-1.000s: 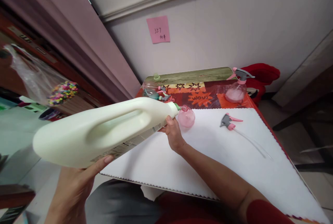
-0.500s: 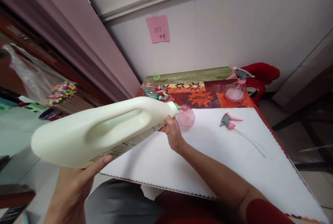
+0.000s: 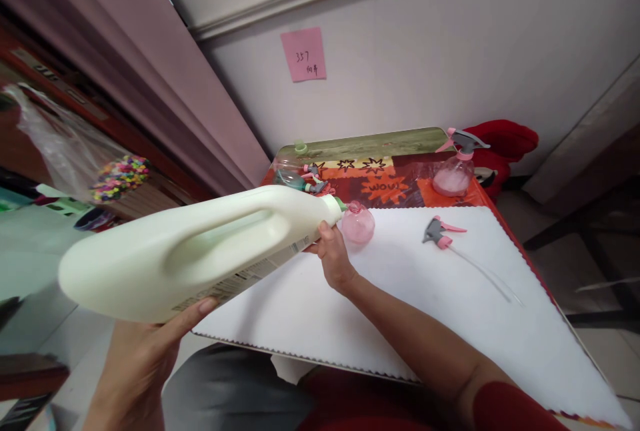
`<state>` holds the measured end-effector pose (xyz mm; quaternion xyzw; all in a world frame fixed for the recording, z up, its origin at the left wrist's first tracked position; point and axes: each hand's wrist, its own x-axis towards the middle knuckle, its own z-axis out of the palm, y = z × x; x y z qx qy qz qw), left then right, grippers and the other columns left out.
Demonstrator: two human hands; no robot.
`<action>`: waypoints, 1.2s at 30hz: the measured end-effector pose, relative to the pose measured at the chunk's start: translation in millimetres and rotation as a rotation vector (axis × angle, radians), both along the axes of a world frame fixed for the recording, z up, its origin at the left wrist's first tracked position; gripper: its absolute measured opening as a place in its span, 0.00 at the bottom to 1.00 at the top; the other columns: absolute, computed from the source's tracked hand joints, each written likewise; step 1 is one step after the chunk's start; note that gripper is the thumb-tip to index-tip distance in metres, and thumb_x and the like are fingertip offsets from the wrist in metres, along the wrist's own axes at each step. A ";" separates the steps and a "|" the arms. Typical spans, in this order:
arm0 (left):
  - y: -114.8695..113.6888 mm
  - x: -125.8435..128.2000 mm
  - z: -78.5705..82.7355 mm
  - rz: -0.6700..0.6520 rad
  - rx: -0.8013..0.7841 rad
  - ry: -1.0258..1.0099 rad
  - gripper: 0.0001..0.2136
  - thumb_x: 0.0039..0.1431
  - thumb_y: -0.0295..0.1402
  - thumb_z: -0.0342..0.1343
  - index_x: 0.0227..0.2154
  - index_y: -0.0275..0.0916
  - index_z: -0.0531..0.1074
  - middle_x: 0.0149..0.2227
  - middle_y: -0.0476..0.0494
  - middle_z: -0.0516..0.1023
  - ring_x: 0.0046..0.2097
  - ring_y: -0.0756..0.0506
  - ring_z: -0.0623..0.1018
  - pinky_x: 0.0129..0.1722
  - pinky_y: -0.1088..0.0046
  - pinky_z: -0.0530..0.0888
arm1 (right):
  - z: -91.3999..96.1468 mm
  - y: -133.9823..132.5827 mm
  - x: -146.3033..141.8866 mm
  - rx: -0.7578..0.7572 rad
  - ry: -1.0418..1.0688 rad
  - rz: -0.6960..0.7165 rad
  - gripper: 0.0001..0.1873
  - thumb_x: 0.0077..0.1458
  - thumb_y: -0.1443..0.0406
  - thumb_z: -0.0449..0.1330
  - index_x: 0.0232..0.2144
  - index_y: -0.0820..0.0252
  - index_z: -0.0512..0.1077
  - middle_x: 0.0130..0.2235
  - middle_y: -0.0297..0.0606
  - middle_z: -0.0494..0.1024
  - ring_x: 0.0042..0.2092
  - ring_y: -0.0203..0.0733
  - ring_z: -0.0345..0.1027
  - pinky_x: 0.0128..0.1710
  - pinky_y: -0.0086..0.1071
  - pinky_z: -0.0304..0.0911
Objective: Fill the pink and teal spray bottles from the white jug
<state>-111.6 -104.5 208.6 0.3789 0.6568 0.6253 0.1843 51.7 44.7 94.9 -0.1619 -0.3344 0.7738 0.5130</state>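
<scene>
A table with a red, patterned cover stands against the wall, and a white mat with a scalloped edge covers its near part. Above the mat's left side, held off it, is a big pale green jug. Its long axis runs slantwise: the broad base is out to the left, nearer the person, and the neck points right and toward the far side, with the moulded handle on its upper side and a printed label along the lower. The left hand is partly curled and supports the jug's base end from below, thumb laid along the label side; its other fingers are hidden. The right hand is closed around the underside of the neck, thumb on top. A spray bottle with its trigger on stands at the far right. A loose spray head lies on the mat, its tube trailing toward the near right. Just beyond the right hand, a round pink bottle stands upright on the mat, open mouth up. The jug's green spout points at that mouth; whether they touch I cannot tell
</scene>
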 end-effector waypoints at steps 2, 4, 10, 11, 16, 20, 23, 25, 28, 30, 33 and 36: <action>0.4 2.0 1.3 0.005 -0.004 0.014 0.33 0.35 0.29 0.76 0.51 0.43 0.78 0.49 0.44 0.84 0.52 0.38 0.81 0.51 0.68 0.80 | -0.8 0.1 -0.4 -0.004 0.003 0.000 0.32 0.57 0.43 0.59 0.55 0.57 0.69 0.54 0.46 0.76 0.49 0.50 0.74 0.43 0.43 0.77; 0.6 3.5 2.5 -0.005 0.002 0.014 0.33 0.35 0.28 0.76 0.50 0.43 0.78 0.49 0.44 0.84 0.52 0.38 0.81 0.51 0.69 0.79 | -1.2 0.1 -0.4 -0.004 -0.003 -0.002 0.31 0.57 0.43 0.59 0.54 0.57 0.70 0.54 0.45 0.77 0.49 0.50 0.74 0.43 0.44 0.77; 1.1 2.8 2.2 -0.026 0.023 -0.013 0.35 0.36 0.25 0.76 0.52 0.44 0.77 0.50 0.45 0.83 0.53 0.39 0.81 0.52 0.69 0.79 | -0.6 0.2 0.5 0.004 -0.004 0.001 0.31 0.58 0.43 0.59 0.54 0.56 0.70 0.54 0.45 0.76 0.50 0.51 0.74 0.44 0.46 0.76; 1.2 2.4 1.8 -0.027 0.021 -0.014 0.35 0.35 0.25 0.76 0.52 0.44 0.77 0.49 0.45 0.83 0.53 0.39 0.81 0.52 0.70 0.79 | -0.5 0.3 0.6 0.003 -0.004 0.001 0.31 0.58 0.43 0.59 0.54 0.56 0.69 0.54 0.45 0.76 0.50 0.51 0.74 0.44 0.46 0.76; 0.3 2.0 1.7 -0.036 0.029 -0.017 0.37 0.36 0.25 0.75 0.54 0.45 0.76 0.51 0.46 0.83 0.54 0.39 0.80 0.52 0.70 0.79 | 0.0 0.3 0.9 0.005 -0.005 -0.001 0.31 0.58 0.43 0.59 0.55 0.56 0.69 0.54 0.45 0.76 0.49 0.50 0.74 0.44 0.45 0.76; -0.6 1.5 2.7 -0.044 0.026 -0.013 0.36 0.37 0.24 0.75 0.55 0.44 0.75 0.51 0.45 0.83 0.53 0.39 0.81 0.51 0.71 0.79 | -0.9 0.5 0.1 0.004 -0.009 -0.011 0.32 0.58 0.43 0.59 0.55 0.57 0.69 0.53 0.45 0.77 0.48 0.50 0.74 0.44 0.45 0.76; 0.6 0.9 0.9 -0.044 0.026 -0.015 0.38 0.38 0.24 0.75 0.56 0.44 0.74 0.51 0.45 0.82 0.52 0.40 0.81 0.51 0.70 0.79 | -0.4 0.6 0.3 0.004 -0.010 -0.007 0.32 0.58 0.43 0.59 0.55 0.57 0.69 0.53 0.46 0.77 0.48 0.49 0.74 0.43 0.44 0.76; 2.0 0.6 -3.2 -0.035 0.053 -0.023 0.40 0.37 0.25 0.76 0.58 0.44 0.72 0.51 0.46 0.82 0.53 0.40 0.81 0.52 0.68 0.80 | 2.0 0.6 1.9 0.006 -0.012 -0.001 0.33 0.57 0.43 0.59 0.55 0.58 0.68 0.53 0.46 0.77 0.48 0.49 0.74 0.42 0.42 0.76; 4.4 -0.7 -14.3 -0.027 0.091 -0.045 0.43 0.35 0.27 0.76 0.60 0.44 0.70 0.50 0.47 0.83 0.54 0.38 0.79 0.55 0.60 0.78 | 9.0 1.5 6.0 0.000 -0.030 -0.014 0.32 0.57 0.44 0.60 0.55 0.57 0.68 0.53 0.44 0.77 0.49 0.48 0.74 0.43 0.40 0.76; 6.2 -2.6 -24.9 -0.026 0.083 -0.077 0.43 0.35 0.29 0.76 0.59 0.44 0.70 0.50 0.47 0.83 0.57 0.37 0.77 0.59 0.53 0.74 | 13.9 3.5 8.9 0.001 -0.053 -0.057 0.31 0.56 0.45 0.61 0.54 0.58 0.68 0.52 0.43 0.78 0.50 0.48 0.73 0.47 0.41 0.74; 10.8 -6.4 -47.2 -0.018 0.029 -0.156 0.40 0.33 0.29 0.77 0.55 0.42 0.73 0.52 0.44 0.82 0.60 0.34 0.75 0.63 0.48 0.69 | 18.2 8.5 11.7 0.049 -0.077 -0.142 0.31 0.54 0.48 0.64 0.54 0.57 0.68 0.51 0.41 0.79 0.52 0.47 0.72 0.54 0.41 0.70; 16.8 -8.5 -78.6 0.024 -0.037 -0.268 0.40 0.27 0.28 0.77 0.52 0.40 0.75 0.54 0.41 0.81 0.61 0.31 0.74 0.64 0.46 0.68 | 17.8 12.1 13.4 0.131 -0.125 -0.183 0.34 0.48 0.50 0.70 0.54 0.55 0.67 0.52 0.41 0.78 0.51 0.46 0.72 0.54 0.41 0.70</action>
